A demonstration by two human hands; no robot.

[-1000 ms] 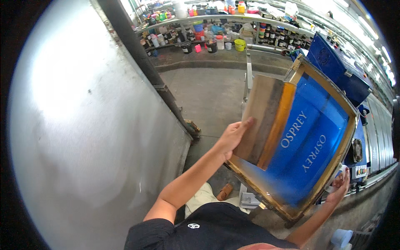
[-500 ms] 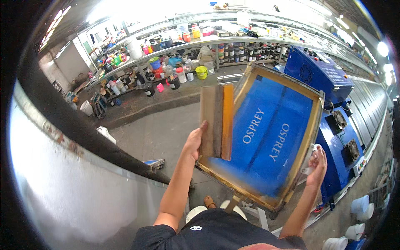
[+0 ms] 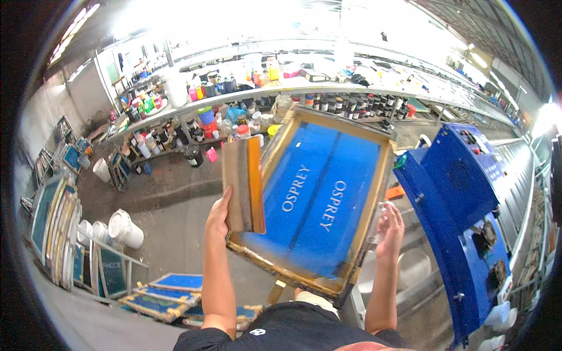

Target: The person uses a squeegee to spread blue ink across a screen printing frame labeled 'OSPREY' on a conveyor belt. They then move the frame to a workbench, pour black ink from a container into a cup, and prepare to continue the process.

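My left hand [image 3: 219,215] is closed round the wooden handle of a screen-printing squeegee [image 3: 239,190], held upright with its orange blade facing right. Directly behind it, a screen-printing frame [image 3: 381,190] with blue mesh and pale lettering is tilted in front of me. The squeegee overlaps the frame's left edge, and whether my left fingers also grip the frame is hidden. At the frame's right side, my right hand [image 3: 390,231] has bent fingers round a small crumpled white thing [image 3: 376,236], pressed close to the rim; its kind is unclear.
A blue machine [image 3: 451,181] stands at the right. A long bench [image 3: 205,100] at the back carries jars and bottles, with more below. Framed screens [image 3: 55,225] lean at the left near a white bucket [image 3: 126,229]; other screens [image 3: 170,292] lie low near my left arm.
My view has turned and moved past the metal sheet at the left, bringing stacked screens into sight. Both hands still hold the squeegee and the white thing, with the frame between them.
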